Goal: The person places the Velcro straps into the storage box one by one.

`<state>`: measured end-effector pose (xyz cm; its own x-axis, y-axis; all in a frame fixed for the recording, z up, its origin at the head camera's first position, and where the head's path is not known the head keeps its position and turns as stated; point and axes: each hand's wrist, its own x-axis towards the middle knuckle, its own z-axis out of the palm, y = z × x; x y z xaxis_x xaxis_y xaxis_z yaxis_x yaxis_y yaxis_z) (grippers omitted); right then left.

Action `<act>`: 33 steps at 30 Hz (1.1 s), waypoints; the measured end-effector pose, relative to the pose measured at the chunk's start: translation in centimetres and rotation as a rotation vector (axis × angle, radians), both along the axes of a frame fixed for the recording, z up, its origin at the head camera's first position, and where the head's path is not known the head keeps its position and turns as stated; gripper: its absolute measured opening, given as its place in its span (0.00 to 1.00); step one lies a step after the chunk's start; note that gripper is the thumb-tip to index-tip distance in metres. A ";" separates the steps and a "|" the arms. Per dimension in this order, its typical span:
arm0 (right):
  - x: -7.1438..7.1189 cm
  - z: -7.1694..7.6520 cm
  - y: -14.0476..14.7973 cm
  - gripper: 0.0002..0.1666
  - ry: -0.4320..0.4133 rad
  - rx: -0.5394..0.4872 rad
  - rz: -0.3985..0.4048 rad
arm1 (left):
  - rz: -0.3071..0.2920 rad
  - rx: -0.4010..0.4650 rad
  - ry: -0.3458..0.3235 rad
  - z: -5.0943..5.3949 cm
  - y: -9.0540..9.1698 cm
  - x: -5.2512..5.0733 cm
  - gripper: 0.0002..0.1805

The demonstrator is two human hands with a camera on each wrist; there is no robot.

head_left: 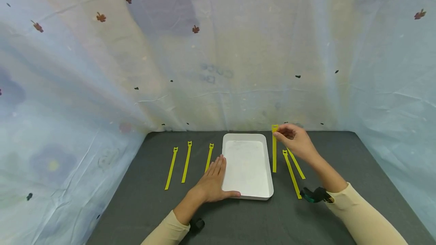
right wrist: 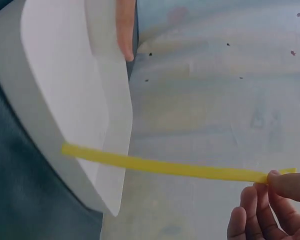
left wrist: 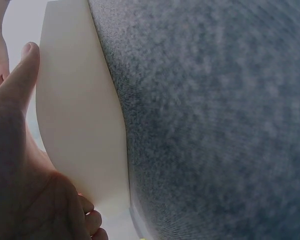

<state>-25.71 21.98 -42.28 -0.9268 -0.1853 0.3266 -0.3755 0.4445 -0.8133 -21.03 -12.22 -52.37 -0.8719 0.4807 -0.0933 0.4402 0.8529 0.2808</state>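
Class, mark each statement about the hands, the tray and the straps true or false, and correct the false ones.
1. The right hand pinches a yellow strap. True.
2. The left hand touches the white tray. True.
3. Both hands hold straps. False: only the right hand does.
4. In the head view, three straps lie left of the tray. True.
5. The tray is upside down. False: its open side faces up.
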 end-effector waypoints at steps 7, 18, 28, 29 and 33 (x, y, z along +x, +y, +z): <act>-0.3 -0.2 -1.5 0.14 -0.045 -0.079 0.054 | 0.014 -0.005 -0.003 0.1 0.1 0.1 0.76; -1.5 -1.8 -4.9 0.14 -0.128 -0.176 0.127 | 0.031 -0.009 -0.013 -0.1 0.2 0.1 0.77; -2.7 -4.0 -7.9 0.16 -0.303 -0.244 0.174 | 0.023 -0.034 0.009 0.3 0.3 0.2 0.76; -2.9 -4.3 -8.1 0.16 -0.323 -0.253 0.176 | 0.023 -0.036 0.010 0.3 0.3 0.2 0.76; -3.7 -5.3 -9.1 0.15 -0.372 -0.257 0.180 | 0.023 -0.033 0.019 0.2 0.2 0.1 0.76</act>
